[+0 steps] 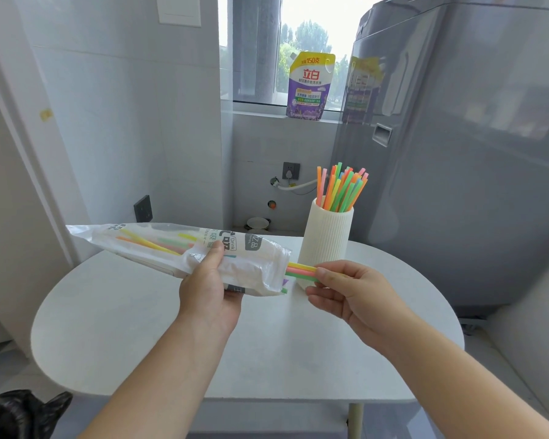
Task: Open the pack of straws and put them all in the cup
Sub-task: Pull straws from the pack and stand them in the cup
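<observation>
left hand [208, 289]: left of the cup and nearer me, fingers and thumb curled round the pack close to its open mouth. I want a firm grip here that doesn't crush what is inside.
right hand [346, 289]: just in front of the cup, fingertips pinching the ends of the pulled straws.
pulled straws [300, 270]: yellow, pink and green, poking from the pack's mouth, low against the cup's foot. I judge a straight pull along the pack's length will free them without a kink.
pack [184, 251]: held above the table, stretching off left of the cup, with a few straws left inside.
table [140, 327]: white, rounded, under the cup.
cup [327, 239]: white, ribbed, upright, already holding a standing bunch [341, 188] of straws. I'd raise the new ones above its rim and lower them end first, gently, so it doesn't tip.
pouch [309, 87]: on the window sill, far behind the cup.
</observation>
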